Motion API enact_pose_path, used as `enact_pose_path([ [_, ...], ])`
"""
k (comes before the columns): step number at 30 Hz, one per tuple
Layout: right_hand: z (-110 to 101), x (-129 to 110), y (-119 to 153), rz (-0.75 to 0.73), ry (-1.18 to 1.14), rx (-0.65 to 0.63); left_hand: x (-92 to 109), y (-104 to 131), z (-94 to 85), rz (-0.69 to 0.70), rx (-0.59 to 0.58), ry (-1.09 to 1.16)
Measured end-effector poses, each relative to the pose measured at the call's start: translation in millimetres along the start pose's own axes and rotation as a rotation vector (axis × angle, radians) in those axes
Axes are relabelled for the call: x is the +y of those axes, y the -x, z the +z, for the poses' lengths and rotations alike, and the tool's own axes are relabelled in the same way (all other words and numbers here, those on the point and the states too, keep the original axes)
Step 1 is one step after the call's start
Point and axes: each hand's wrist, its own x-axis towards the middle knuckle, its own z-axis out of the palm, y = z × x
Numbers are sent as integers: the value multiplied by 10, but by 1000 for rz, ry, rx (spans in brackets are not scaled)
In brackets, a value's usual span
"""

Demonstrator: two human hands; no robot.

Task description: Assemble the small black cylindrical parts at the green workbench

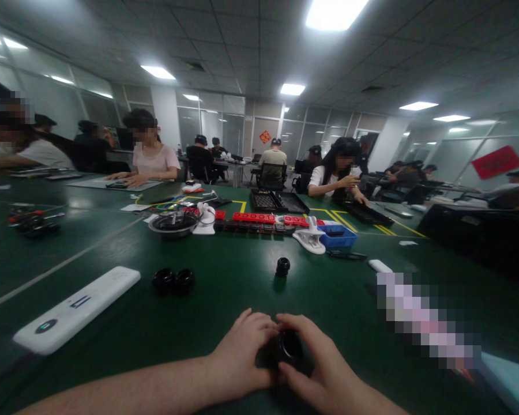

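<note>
Low in the middle, a black round fitting with an open, ring-like mouth (290, 347) is held just above or on the green table. My right hand (322, 363) curls round it, thumb below and fingers over the top. From the other side my left hand (246, 349) closes in, its fingertips meeting those of the right; part of what it grips is in shadow. Straight ahead stands a smaller black ribbed fitting (282, 266). Two more black round fittings, a left one (163, 280) and a right one (184, 281), sit side by side to the left.
A long white device (80, 308) lies at left, and a blurred-out strip (424, 320) at right. Farther off are a round dish (173, 226), red strips (254, 217), a white clip (311, 236) and a blue bin (339, 236). Several people sit at tables beyond.
</note>
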Motion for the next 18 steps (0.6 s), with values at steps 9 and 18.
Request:
enact_pose_path([
  [9,35,16,-7,87,9,-20,-14,-10,-15,-1,-19,-9],
  [18,57,79,-22,172,37,7,-9,-6,5,-9,-7,-6],
])
